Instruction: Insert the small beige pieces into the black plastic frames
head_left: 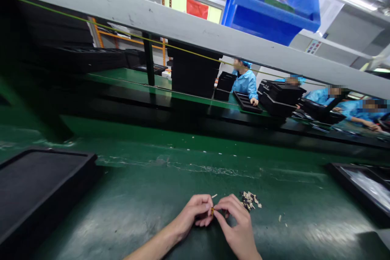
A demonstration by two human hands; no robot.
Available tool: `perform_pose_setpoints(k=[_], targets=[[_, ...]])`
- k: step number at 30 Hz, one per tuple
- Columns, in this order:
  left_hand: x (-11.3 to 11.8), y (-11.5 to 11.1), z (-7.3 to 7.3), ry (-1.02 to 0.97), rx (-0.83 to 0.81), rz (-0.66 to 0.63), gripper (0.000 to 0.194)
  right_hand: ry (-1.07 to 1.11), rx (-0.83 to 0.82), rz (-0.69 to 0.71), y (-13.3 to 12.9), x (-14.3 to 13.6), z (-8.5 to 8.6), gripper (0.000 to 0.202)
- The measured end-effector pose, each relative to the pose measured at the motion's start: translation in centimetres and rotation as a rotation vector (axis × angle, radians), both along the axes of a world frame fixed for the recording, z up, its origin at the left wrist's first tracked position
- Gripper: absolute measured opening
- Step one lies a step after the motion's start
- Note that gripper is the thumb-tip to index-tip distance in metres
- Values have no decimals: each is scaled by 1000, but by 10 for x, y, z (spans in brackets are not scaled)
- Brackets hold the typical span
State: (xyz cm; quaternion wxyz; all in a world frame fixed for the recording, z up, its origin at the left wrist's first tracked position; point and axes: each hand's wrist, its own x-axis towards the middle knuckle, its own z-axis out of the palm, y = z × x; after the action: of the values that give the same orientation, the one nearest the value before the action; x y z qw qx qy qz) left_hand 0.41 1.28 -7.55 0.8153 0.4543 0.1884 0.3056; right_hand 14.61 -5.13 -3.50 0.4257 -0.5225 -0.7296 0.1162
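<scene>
Head view: the left hand [193,212] and the right hand [239,221] meet low in the middle, and the grip of each is closed on one small yellow piece [212,211], held just over the green surface [152,187]. The fingers hide most of it, so its shape is hard to tell. It looks easy to drop or bend, so a soft pinch with the tips seems best, with one hand keeping it steady while the other makes tiny moves. Keeping it low would make a drop short. A pale sliver [214,196] lies just past the fingers, and a little pile of black and cream bits [250,200] sits just beyond the right hand, so that hand should not swing out wide. Green top shows well out to the left, up to the thick edge of a black tray [45,187]. Far to the right is another dark tray [341,176] with clear plastic [370,185] in it. Higher up, a blue bin [258,20] sits on a long pale shelf [152,16].
</scene>
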Motion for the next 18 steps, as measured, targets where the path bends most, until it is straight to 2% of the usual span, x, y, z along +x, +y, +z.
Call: perform_pose_setpoints(k=[6,10,13,16,18], targets=[[1,-5,3,111,88,48,36,-10,31,17,3,3,-1,9],[-4,3,15,253,245,232,35,107,68,-79,2,4,0,8],[-23,42,28,436,425,487,26,218,118,-166,1,2,0,8],[-56,106,38,693,571,774,18,243,165,-182,3,-1,-3,6],[-81,150,39,877,617,930,25,237,203,-189,6,-3,-8,7]])
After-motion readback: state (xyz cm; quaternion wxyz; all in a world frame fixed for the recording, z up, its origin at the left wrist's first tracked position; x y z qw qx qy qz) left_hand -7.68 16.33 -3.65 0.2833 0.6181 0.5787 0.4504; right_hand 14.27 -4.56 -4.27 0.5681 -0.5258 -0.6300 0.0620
